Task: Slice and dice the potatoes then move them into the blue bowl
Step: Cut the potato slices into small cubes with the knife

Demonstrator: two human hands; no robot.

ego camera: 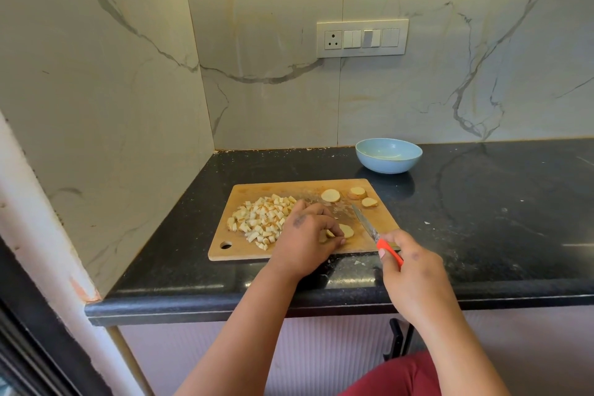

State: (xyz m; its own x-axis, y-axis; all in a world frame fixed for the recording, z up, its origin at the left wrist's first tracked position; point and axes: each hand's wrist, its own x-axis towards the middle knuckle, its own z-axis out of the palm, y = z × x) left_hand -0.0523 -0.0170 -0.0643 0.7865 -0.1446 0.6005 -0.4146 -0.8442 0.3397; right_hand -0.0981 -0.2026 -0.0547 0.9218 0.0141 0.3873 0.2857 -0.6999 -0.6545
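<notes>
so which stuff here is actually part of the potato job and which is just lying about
Part of the job:
- diced potato pile
- potato slices
- cutting board
- knife
- blue bowl
- left hand, right hand

Just there:
- wall switch panel
- black countertop

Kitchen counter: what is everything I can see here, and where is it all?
Counter: one, black, along the marble wall.
Cutting board: one, wooden, on the counter.
Potato cubes: a pile, pale, board's left side.
Potato slices: three, far right of the board; one more under the left hand.
Bowl: one, blue, behind the board.
Knife: one, orange handle, in the right hand.
Switch panel: one, white, on the wall.
Left hand: steadying a slice.
Right hand: gripping the knife.
</notes>
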